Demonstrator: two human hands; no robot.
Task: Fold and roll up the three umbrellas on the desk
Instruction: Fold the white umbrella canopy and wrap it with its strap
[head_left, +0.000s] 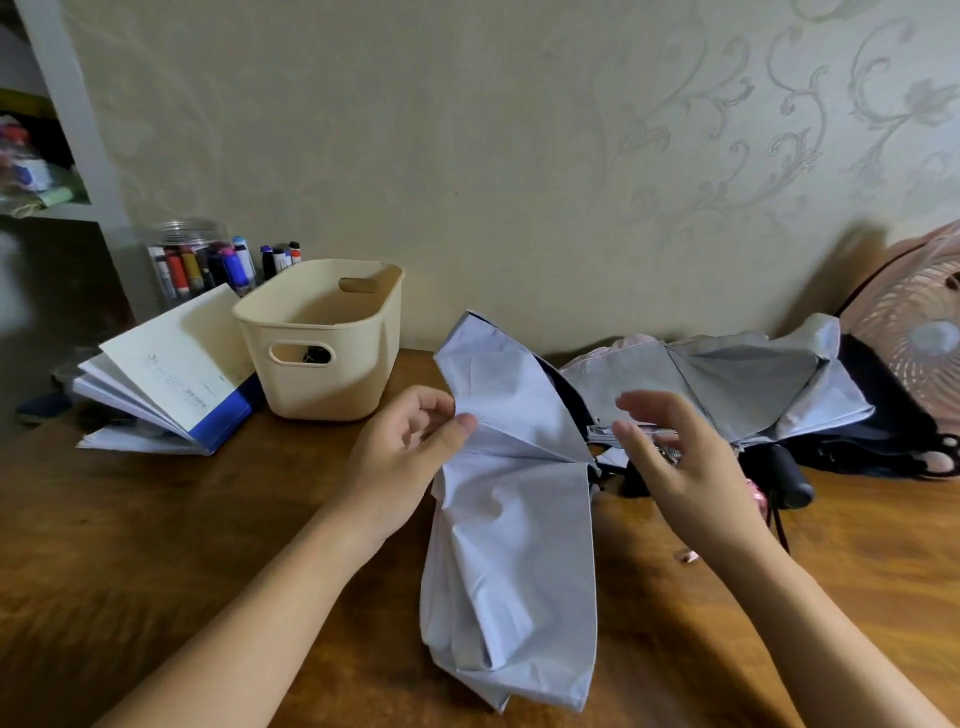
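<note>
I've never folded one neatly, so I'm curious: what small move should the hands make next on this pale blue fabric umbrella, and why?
Probably the right hand should close on the next loose panel of the pale blue fabric umbrella. The left hand pinches one pleat, while the right hovers open above its middle, holding nothing, and the cloth lies splayed on the brown wooden desk.

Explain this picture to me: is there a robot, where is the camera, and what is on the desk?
No robot here: a person works with bare hands, and the single camera sits on their head, looking down. The left hand pinches the cloth of a pale umbrella lying half-collapsed on the wooden desk. The right hand hovers open over its middle, holding nothing. Behind lies a second umbrella, grey and loosely spread, beside a pink fan. To the left stand a cream basket, an open book and a jar of markers.
</note>
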